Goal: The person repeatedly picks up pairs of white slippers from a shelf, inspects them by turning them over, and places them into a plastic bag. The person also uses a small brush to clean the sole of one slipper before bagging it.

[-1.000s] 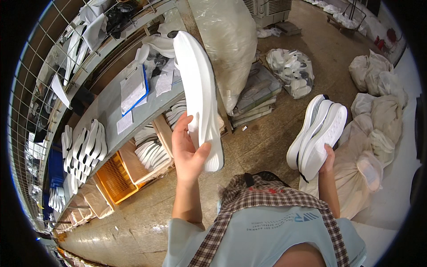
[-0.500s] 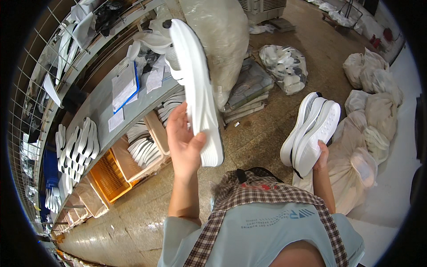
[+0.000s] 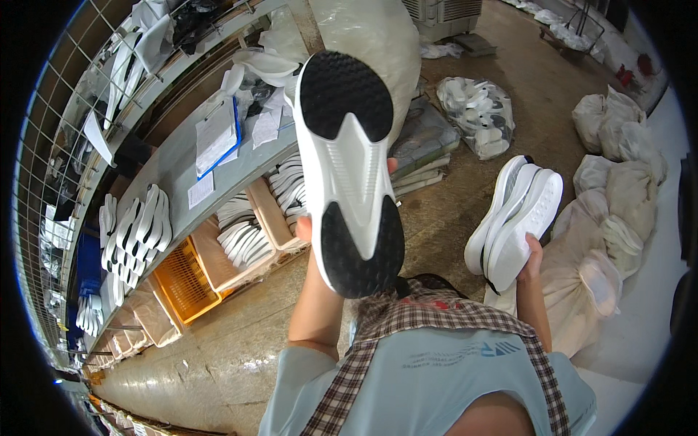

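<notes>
A single white shoe sole (image 3: 354,167) with black toe and heel pads is held up in front of me, its underside facing me. Behind it, my left hand (image 3: 304,229) grips it; only a thumb and a fingertip show at its edges. My right hand (image 3: 532,260) is closed around a stack of white shoe soles (image 3: 520,221), standing on edge and pressed side by side. The palm is hidden by the stack.
A grey bench (image 3: 171,207) at left carries piled soles (image 3: 138,232) and a blue clipboard (image 3: 219,138). Below stand an orange crate (image 3: 190,282) and bins of soles (image 3: 246,240). Bagged soles (image 3: 476,116) lie on the floor ahead; white sacks (image 3: 589,269) line the right wall.
My left hand has turned its sole from side-on to underside-on, so the black pads now show. The stack in my right hand stays nearly in place.
</notes>
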Demonstrator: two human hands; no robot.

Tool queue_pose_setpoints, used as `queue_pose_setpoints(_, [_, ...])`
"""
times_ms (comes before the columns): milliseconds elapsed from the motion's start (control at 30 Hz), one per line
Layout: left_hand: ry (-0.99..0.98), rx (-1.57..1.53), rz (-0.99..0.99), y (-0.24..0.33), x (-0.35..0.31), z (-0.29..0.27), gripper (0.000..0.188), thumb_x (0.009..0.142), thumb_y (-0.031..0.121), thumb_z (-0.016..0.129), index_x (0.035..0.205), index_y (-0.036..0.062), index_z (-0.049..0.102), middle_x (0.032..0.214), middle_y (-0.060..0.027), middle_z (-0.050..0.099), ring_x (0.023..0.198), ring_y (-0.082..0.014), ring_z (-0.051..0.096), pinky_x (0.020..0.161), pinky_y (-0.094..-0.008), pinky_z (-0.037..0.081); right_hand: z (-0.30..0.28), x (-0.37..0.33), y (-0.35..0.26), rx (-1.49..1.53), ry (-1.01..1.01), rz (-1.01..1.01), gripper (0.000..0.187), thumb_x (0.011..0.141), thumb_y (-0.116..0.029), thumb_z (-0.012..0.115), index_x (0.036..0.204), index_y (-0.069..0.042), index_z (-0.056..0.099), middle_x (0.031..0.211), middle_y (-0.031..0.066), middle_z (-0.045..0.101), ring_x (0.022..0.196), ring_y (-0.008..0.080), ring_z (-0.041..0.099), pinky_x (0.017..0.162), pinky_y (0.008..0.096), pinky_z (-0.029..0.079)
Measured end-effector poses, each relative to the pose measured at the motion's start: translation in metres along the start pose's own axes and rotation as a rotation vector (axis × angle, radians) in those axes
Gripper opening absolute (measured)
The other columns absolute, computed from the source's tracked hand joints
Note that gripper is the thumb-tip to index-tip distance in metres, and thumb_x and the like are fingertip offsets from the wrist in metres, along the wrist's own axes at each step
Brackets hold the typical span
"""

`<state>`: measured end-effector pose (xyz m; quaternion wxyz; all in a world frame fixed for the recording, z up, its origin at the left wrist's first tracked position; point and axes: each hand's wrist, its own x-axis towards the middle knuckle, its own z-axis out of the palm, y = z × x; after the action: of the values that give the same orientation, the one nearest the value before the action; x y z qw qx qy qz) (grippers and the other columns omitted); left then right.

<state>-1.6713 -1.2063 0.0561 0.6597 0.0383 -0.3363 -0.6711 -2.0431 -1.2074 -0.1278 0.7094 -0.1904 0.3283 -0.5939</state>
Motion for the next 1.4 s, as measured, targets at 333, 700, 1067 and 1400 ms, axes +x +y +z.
queue_pose_setpoints(333, [0.108, 0.454, -0.005, -0.003, 0.011, 0.005, 0.128, 0.041, 0.074, 0.075, 0.135, 0.002, 0.025, 0.118, -0.0172, 0.044, 0.108, -0.0343, 0.051, 0.09, -0.0456, 0.047, -0.015, -0.002, 0.005, 0.004, 0.058, -0.007, 0.052, 0.08, -0.028, 0.052, 0.121, 0.003, 0.049, 0.113, 0.0174, 0.059, 0.101, 0.0332, 0.058, 0.091, 0.0447, 0.045])
queue_pose_setpoints(700, [0.128, 0.595, 0.096, -0.001, 0.007, -0.002, 0.125, 0.047, 0.074, 0.073, 0.138, 0.0068, 0.019, 0.117, -0.0188, 0.045, 0.107, -0.0362, 0.054, 0.078, -0.0427, 0.053, -0.003, -0.008, 0.005, 0.008, 0.027, 0.001, 0.049, 0.079, -0.027, 0.053, 0.117, 0.003, 0.052, 0.109, 0.0168, 0.061, 0.098, 0.033, 0.059, 0.09, 0.044, 0.046])
queue_pose_setpoints(1067, [0.05, 0.5, 0.058, -0.016, 0.016, -0.002, 0.124, 0.047, 0.074, 0.073, 0.135, 0.0023, 0.025, 0.115, -0.0189, 0.048, 0.107, -0.0337, 0.054, 0.084, -0.0399, 0.052, 0.002, -0.011, -0.006, 0.004, 0.079, -0.013, 0.049, 0.079, -0.025, 0.053, 0.118, 0.004, 0.05, 0.111, 0.0182, 0.059, 0.1, 0.034, 0.058, 0.091, 0.0442, 0.045])
queue_pose_setpoints(1400, [0.216, 0.173, -0.183, -0.128, 0.042, -0.02, 0.051, 0.084, 0.03, 0.062, 0.121, -0.0001, 0.045, 0.106, -0.0158, 0.056, 0.078, -0.0193, 0.057, 0.061, -0.0284, 0.044, -0.074, -0.027, -0.037, 0.141, 0.144, 0.005, 0.052, 0.078, -0.021, 0.056, 0.12, 0.007, 0.047, 0.112, 0.0206, 0.058, 0.102, 0.0324, 0.058, 0.091, 0.0419, 0.047])
